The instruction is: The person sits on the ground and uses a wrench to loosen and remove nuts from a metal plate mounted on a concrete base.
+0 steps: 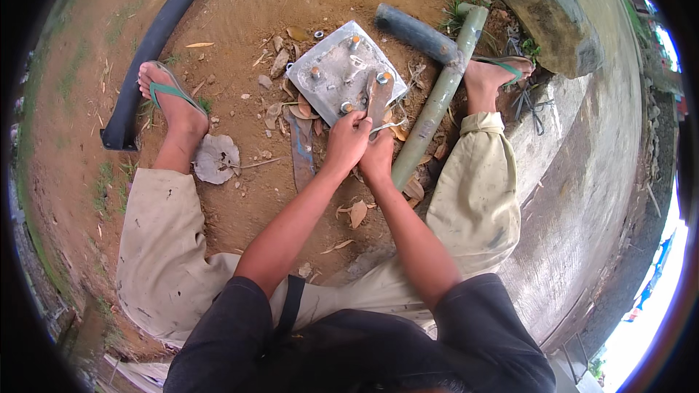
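Note:
A square grey metal plate [325,73] lies on the dirt between my feet. Several upright bolts with orange-brown tops stand on it, among them a rusty bolt [354,43] at the far side and a bolt with a shiny nut [346,108] at the near corner. A flat, rusty brown bar [378,98] reaches over the plate's right side, its far end at a hex nut [384,78]. My left hand [348,141] and my right hand [376,156] are closed together around the bar's near end. A thin whitish strand [386,127] shows beside them.
A green pipe [429,116] slants right of the plate, with a dark pipe piece [416,33] against it. A flat metal strip [301,153] lies left of my hands. A long black tube [153,51] curves at far left. A big rock [542,7] stands at upper right.

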